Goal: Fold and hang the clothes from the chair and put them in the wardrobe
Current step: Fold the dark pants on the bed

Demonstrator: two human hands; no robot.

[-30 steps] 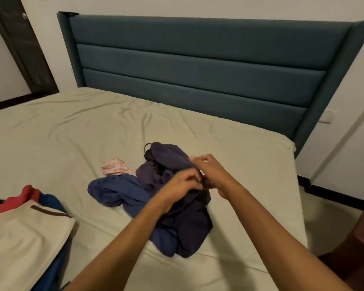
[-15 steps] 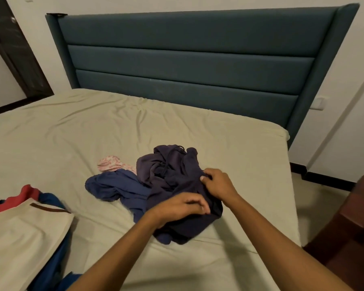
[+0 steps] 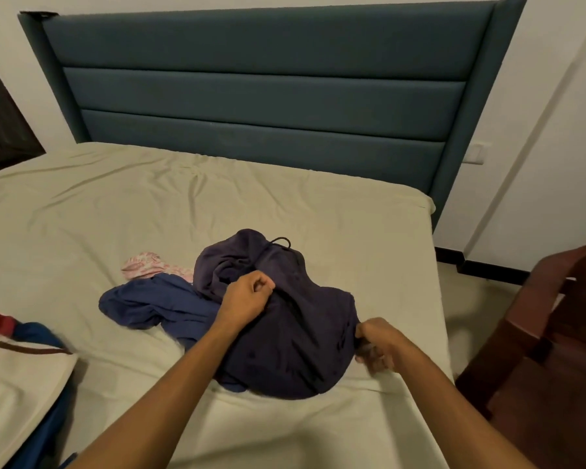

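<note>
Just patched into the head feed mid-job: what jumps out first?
Both hands work a dark purple garment heaped mid-bed: the left hand grips its upper folds, the right hand pinches its right edge. Behind stands a tall teal headboard; a blue garment lies crumpled to the left.
</note>
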